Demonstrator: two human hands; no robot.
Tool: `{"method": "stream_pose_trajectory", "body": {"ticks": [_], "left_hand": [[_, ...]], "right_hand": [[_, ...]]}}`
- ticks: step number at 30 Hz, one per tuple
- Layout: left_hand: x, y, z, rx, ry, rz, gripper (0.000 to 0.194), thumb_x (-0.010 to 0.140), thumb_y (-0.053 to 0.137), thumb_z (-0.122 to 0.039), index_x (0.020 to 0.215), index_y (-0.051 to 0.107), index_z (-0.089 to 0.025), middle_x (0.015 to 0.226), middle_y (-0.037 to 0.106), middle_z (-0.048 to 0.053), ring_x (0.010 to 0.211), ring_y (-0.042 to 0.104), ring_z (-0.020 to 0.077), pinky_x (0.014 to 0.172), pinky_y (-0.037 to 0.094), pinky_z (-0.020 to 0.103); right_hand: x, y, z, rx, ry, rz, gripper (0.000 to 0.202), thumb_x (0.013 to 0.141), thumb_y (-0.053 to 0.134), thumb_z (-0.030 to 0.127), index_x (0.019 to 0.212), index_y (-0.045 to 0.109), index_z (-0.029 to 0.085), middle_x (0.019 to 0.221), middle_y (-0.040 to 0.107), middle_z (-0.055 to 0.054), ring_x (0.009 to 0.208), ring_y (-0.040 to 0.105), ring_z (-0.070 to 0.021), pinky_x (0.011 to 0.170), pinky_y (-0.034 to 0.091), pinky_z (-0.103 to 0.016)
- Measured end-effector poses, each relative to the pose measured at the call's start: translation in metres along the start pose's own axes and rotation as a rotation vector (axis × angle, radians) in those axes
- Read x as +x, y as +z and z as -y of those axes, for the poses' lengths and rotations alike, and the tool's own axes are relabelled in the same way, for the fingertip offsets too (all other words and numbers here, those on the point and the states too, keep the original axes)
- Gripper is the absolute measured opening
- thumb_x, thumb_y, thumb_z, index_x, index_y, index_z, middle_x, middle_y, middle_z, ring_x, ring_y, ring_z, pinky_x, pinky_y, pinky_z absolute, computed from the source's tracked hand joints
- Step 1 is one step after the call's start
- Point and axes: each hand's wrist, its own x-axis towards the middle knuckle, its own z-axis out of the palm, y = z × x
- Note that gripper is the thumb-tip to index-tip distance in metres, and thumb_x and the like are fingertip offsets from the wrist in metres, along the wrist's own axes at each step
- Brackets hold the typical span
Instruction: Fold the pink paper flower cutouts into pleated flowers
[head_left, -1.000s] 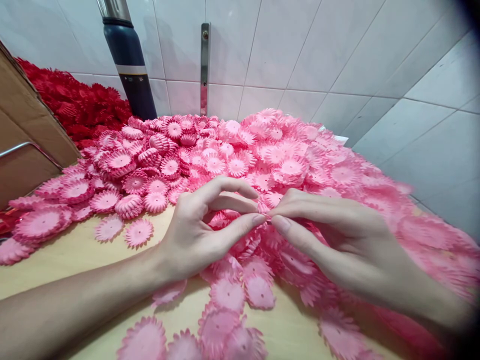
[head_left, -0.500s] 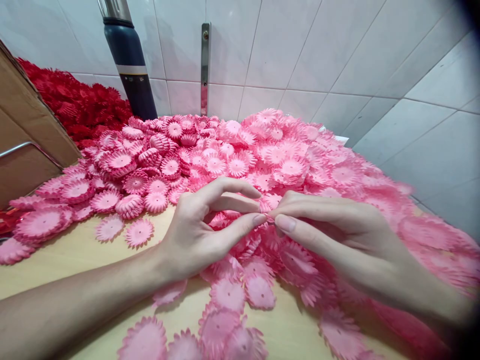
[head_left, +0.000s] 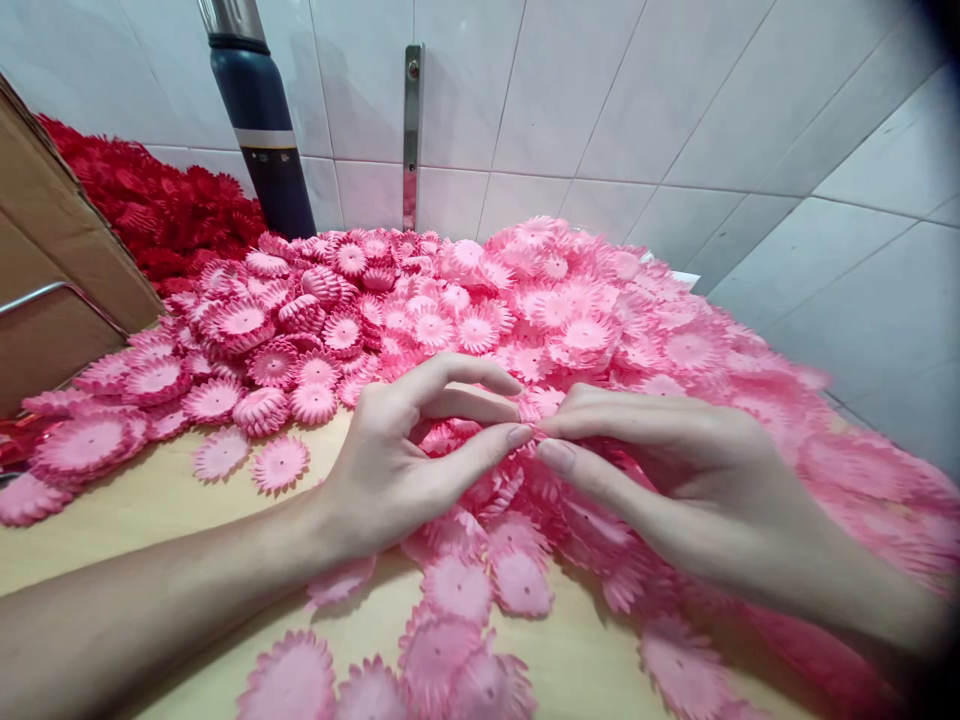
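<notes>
A small pink petal piece (head_left: 535,431), mostly hidden, sits at the centre of the frame, between the fingertips of two bare hands. The left hand (head_left: 397,465), reaching in from the lower left, appears to pinch it between thumb and fingers, its forefinger arched above. The right hand (head_left: 697,490), from the lower right, brings thumb and forefinger to the piece's other side; whether they grip it or only touch it, I cannot tell. The material looks thin, so a hard or uneven pull between the hands could tear or crease its edge. With so little of it held, it could also slip and be lost in the heap of similar pale pink discs (head_left: 592,335) just beneath and behind. Loose scalloped discs (head_left: 289,680) lie at the bottom of the frame on the pale tabletop (head_left: 150,510); a sweeping forearm could drag or crumple them. At middle left, darker pink discs (head_left: 240,320) run straight into the paler ones, so a nudge might mix the shades. Beyond, at upper left, are a red heap (head_left: 142,200), a cardboard box (head_left: 60,250) and a dark blue bottle (head_left: 266,150), which a knock could topple onto the flowers. White tiled wall (head_left: 585,100) fills the top.
</notes>
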Motion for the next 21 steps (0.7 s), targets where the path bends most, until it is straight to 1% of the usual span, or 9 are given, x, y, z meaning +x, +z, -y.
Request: {"method": "stream_pose_trajectory", "body": {"ticks": [5, 12, 17, 21], "left_hand": [[0.0001, 0.0003, 0.0003, 0.003, -0.010, -0.007, 0.021, 0.077, 0.070, -0.014, 0.094, 0.059, -0.019, 0.084, 0.074, 0.001, 0.079, 0.073, 0.0168, 0.068, 0.061, 0.024], [-0.0001, -0.0001, 0.0017, 0.003, -0.005, 0.002, 0.021, 0.077, 0.069, -0.013, 0.095, 0.059, -0.019, 0.084, 0.074, 0.001, 0.080, 0.073, 0.0168, 0.069, 0.061, 0.025], [0.0001, -0.0005, 0.0030, 0.002, -0.002, 0.005, 0.021, 0.077, 0.069, -0.015, 0.096, 0.059, -0.019, 0.085, 0.074, 0.002, 0.080, 0.073, 0.0172, 0.069, 0.061, 0.025], [0.0007, -0.0002, 0.0018, -0.001, -0.006, 0.004, 0.021, 0.077, 0.069, -0.013, 0.095, 0.059, -0.018, 0.085, 0.074, 0.001, 0.080, 0.073, 0.0162, 0.069, 0.061, 0.023]], "right_hand": [[0.0008, 0.0012, -0.0004, -0.006, 0.011, -0.003, 0.017, 0.084, 0.061, 0.018, 0.093, 0.071, 0.027, 0.077, 0.070, 0.000, 0.067, 0.064, -0.0148, 0.058, 0.052, -0.027], [-0.0009, 0.0005, -0.0007, -0.023, 0.021, 0.012, 0.017, 0.085, 0.059, 0.019, 0.093, 0.071, 0.027, 0.075, 0.069, -0.001, 0.067, 0.063, -0.0157, 0.056, 0.051, -0.028], [-0.0002, 0.0001, -0.0008, -0.022, 0.019, 0.017, 0.016, 0.085, 0.059, 0.017, 0.092, 0.071, 0.025, 0.075, 0.068, 0.000, 0.065, 0.062, -0.0133, 0.056, 0.049, -0.026], [-0.0004, 0.0004, 0.0001, -0.017, 0.024, 0.009, 0.016, 0.084, 0.059, 0.016, 0.091, 0.070, 0.024, 0.073, 0.067, 0.001, 0.061, 0.060, -0.0116, 0.052, 0.047, -0.025]]}}
